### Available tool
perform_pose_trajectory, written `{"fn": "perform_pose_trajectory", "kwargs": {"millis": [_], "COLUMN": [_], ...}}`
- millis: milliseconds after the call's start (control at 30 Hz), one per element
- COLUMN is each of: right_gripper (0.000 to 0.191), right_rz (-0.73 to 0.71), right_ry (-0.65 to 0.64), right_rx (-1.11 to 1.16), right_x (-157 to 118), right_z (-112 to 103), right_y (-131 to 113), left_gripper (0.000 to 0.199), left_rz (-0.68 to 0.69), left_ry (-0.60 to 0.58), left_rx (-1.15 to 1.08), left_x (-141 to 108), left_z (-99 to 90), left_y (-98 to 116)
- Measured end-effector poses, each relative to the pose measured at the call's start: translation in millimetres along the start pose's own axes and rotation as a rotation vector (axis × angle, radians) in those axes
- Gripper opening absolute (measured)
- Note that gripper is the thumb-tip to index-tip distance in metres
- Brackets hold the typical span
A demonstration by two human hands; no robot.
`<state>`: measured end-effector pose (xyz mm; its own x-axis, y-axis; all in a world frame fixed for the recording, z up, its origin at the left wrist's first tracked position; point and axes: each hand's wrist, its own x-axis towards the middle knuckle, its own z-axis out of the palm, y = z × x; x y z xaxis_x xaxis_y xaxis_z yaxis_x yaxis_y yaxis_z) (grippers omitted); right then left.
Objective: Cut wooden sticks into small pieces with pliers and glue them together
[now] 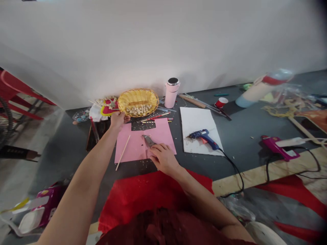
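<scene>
A yellow wicker basket (139,96) with small pale wooden pieces (139,110) in it stands against the wall. My left hand (119,119) is closed at its near left rim, with part of the fingers hidden. Pruning shears (148,140) point up and left over a pink paper sheet (135,151). My right hand (165,157) is closed round their handles, which it mostly covers. Left of the shears, a thin wooden stick (123,152) lies slantwise on the paper, its lower end past the edge.
On a white board (199,120) lies a blue glue gun (205,137), its cord trailing right. Behind are several pencils (155,117), a pink thermos (171,93) and a red spool (221,102). A bottle (263,88) and a magenta power strip (281,148) are rightward. Red cloth (143,194) covers the near edge.
</scene>
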<state>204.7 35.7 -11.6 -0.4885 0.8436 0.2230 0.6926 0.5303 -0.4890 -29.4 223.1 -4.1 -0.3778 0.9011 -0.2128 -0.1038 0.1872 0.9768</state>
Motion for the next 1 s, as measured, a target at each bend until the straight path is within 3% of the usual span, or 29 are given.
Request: {"fn": "perform_pose_trajectory", "kwargs": {"millis": [267, 600, 767, 1000], "right_gripper": [0.021, 0.025, 0.022, 0.012], "right_rz": [-0.001, 0.076, 0.178, 0.15], "right_ry": [-0.01, 0.011, 0.02, 0.031], "right_rx": [0.014, -0.076, -0.153, -0.123], "right_x": [-1, -2, -3, 0], "right_z": [0, -3, -3, 5], "right_y": [3, 6, 10, 18], "left_gripper": [0.017, 0.015, 0.007, 0.016], "left_rz": [-0.047, -0.086, -0.041, 0.092], "left_ry": [0.004, -0.036, -0.081, -0.125], "left_rx": [0.025, 0.021, -0.007, 0.064], "left_x": [2, -11, -27, -73], "left_z": [11.4, -0.6, -17.6, -28.4], "left_y": [-15, -15, -9, -2]}}
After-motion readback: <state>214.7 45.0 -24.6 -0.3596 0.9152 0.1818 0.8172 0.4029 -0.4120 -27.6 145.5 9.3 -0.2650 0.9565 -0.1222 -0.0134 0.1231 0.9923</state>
